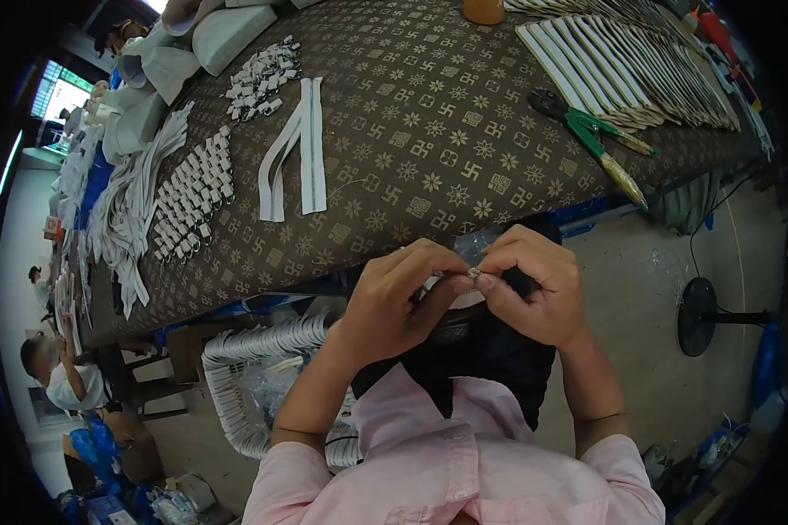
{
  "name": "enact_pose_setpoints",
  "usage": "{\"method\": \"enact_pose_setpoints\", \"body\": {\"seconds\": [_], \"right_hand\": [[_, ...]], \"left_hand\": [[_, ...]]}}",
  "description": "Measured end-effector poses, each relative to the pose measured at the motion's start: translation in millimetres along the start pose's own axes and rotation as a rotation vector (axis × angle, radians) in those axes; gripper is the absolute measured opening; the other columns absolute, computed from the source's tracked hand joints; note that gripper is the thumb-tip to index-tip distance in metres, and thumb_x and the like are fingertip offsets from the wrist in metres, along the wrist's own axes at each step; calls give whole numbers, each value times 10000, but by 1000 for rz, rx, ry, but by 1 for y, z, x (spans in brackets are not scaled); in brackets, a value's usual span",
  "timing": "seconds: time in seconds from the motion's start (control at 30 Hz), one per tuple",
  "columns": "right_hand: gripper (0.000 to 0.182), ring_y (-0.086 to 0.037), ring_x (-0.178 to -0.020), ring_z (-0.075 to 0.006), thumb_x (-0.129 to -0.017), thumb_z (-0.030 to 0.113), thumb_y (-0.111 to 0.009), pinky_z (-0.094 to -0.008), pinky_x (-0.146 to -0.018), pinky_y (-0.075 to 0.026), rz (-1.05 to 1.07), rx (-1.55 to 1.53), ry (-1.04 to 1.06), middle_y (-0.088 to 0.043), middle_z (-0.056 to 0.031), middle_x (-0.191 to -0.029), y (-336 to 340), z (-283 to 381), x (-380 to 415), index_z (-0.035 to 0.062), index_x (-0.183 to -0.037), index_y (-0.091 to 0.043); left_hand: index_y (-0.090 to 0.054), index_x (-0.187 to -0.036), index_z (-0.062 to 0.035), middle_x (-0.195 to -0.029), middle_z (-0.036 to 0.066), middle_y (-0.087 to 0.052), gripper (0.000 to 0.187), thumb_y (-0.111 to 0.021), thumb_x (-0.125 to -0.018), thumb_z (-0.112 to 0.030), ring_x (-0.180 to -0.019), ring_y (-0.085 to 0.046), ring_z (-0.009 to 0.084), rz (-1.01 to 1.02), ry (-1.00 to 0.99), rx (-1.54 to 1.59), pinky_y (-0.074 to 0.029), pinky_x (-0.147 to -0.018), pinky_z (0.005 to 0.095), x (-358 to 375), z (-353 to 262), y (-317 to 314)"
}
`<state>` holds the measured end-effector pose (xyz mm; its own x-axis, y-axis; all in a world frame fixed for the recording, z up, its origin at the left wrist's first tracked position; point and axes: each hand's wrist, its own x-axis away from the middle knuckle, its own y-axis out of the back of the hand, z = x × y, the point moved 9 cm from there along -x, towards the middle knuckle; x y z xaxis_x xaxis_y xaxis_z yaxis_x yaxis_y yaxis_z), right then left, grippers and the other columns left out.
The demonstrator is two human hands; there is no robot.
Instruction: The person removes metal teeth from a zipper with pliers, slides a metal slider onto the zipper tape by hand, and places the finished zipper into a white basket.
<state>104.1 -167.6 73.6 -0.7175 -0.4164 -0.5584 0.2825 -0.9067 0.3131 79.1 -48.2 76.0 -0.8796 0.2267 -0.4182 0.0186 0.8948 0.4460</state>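
My left hand (405,296) and my right hand (536,282) meet in front of my lap, just past the table's near edge. Thumb and forefinger of each are pinched together on a small pale piece (474,274), mostly covered by the fingertips; its kind cannot be made out. On the patterned brown tablecloth (420,140) ahead lies a white zipper (312,144), its two tapes spread apart at the lower end. Farther right rest green-handled pliers (591,140) with worn yellowish grip ends.
Rows of small white tabs with metal loops (194,197) and a loose heap of similar tabs (263,77) lie left. White strips (587,66) are stacked at the right back. A white-wrapped basket frame (228,385) stands below; a black round-based stand (697,315) is on the floor. Another person (74,381) sits far left.
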Motion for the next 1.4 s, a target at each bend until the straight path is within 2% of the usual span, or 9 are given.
{"method": "enact_pose_setpoints", "body": {"seconds": [0.17, 0.27, 0.33, 0.43, 0.53, 0.63, 1.07, 1.13, 1.4], "right_hand": [[109, -576, -604, -209, -672, -8, -663, -284, -525, -445, -15, 42, 17, -572, -92, -696, -2, 2, -2, 14, -737, -579], [104, -569, -607, -202, -677, -5, -658, -283, -531, -441, -19, 49, 46, -566, -90, -697, -3, 7, -2, 13, -736, -574], [100, -564, -608, -195, -682, -1, -653, -281, -537, -439, -25, 42, 48, -564, -87, -700, -1, 7, -1, 13, -737, -571], [85, -552, -610, -180, -692, 3, -637, -273, -554, -432, 32, -161, -142, -561, -82, -703, -4, -11, 1, 9, -741, -567], [68, -546, -617, -172, -703, -1, -619, -269, -566, -427, 46, -322, -309, -562, -81, -711, -7, -25, 7, 8, -737, -560], [65, -546, -621, -180, -705, -5, -613, -271, -561, -429, -20, -127, -136, -560, -86, -716, -3, -11, 3, 6, -737, -557], [75, -553, -615, -215, -708, -11, -610, -290, -540, -438, -117, -20, -35, -563, -107, -724, 5, -3, 4, 5, -752, -551], [80, -558, -619, -224, -709, -11, -609, -296, -541, -442, -96, 26, -24, -566, -110, -730, 6, -5, 5, 5, -763, -552], [99, -582, -653, -243, -792, 72, -642, -306, -541, -467, 66, 17, 44, -573, -117, -789, -4, -9, 8, 4, -833, -583]], "left_hand": [[-570, -808, 0, -724, 70, -579, 110, -661, -765, -44, -647, -555, 133, 21, 77, 29, -435, -586, 248, 1, 9, 0], [-565, -838, 7, -724, 76, -586, 91, -625, -815, -58, -637, -565, 130, 96, 143, 177, -431, -548, 244, 3, 17, -7], [-563, -830, 11, -695, 44, -577, 106, -611, -841, -83, -642, -525, 55, 60, 301, 449, -421, -556, 215, 8, 31, -12], [-568, -828, 8, -679, 20, -572, 105, -608, -848, -88, -644, -500, 26, 80, 363, 512, -414, -559, 198, 9, 37, -16], [-588, -837, 11, -692, 20, -598, 119, -614, -848, -105, -654, -519, 27, 93, 362, 338, -423, -571, 189, 7, 33, -11], [-610, -834, 14, -703, 16, -621, 138, -623, -847, -123, -666, -537, 27, 86, 498, 296, -436, -589, 183, 9, 36, -10], [-641, -861, 9, -722, 23, -626, 120, -644, -828, -107, -654, -565, 69, -200, 452, 586, -453, -596, 203, 11, 45, -14], [-629, -866, 7, -702, 38, -613, 107, -659, -798, -70, -612, -568, 88, -4, 220, 173, -440, -562, 218, 5, 29, -12], [-622, -837, 5, -695, 65, -613, 70, -647, -791, -41, -591, -571, 113, 91, 207, -15, -434, -539, 226, 8, 24, -22]]}}
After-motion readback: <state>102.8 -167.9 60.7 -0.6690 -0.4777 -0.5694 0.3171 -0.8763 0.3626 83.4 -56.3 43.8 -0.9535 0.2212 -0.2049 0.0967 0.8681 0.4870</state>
